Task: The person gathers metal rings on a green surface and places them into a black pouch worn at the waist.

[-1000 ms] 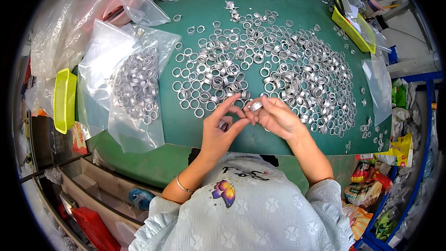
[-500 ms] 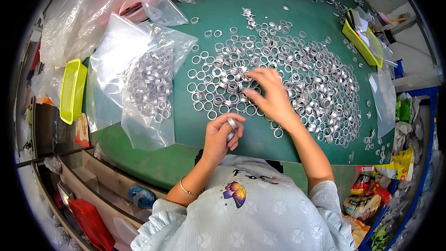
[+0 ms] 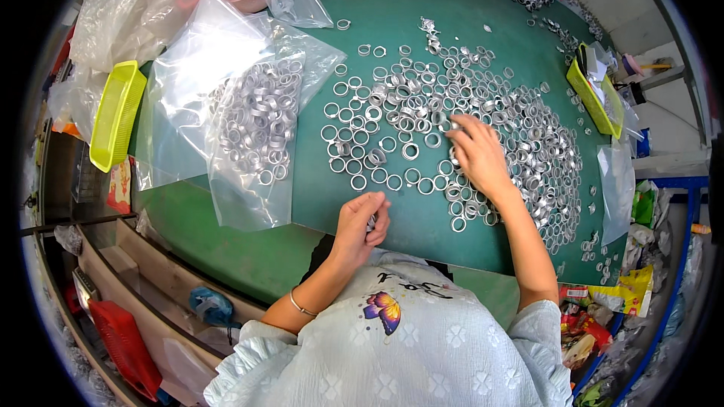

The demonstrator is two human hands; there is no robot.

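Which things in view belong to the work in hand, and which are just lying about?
In the work:
metal rings
left hand, holding at least one
right hand, over them
clear bag of rings, probably

Apparently lying about:
left yellow-green basket
red plastic item
blue plastic bundle

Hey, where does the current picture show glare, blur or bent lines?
Head view: glare whitens parts of the clear plastic bag; head view: right hand slightly blurred, apparently by motion; head view: blue rack post bends near the rim.
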